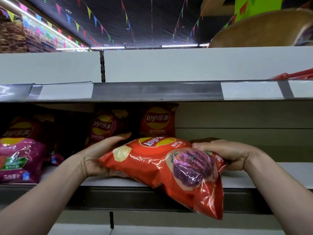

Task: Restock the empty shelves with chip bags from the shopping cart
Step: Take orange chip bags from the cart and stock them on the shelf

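1 glossy red chip bag (160, 167)

red Lay's chip bag (162, 168), tilted, overhanging shelf edge (132, 182)

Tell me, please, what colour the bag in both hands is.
The bag is orange-red; head view.
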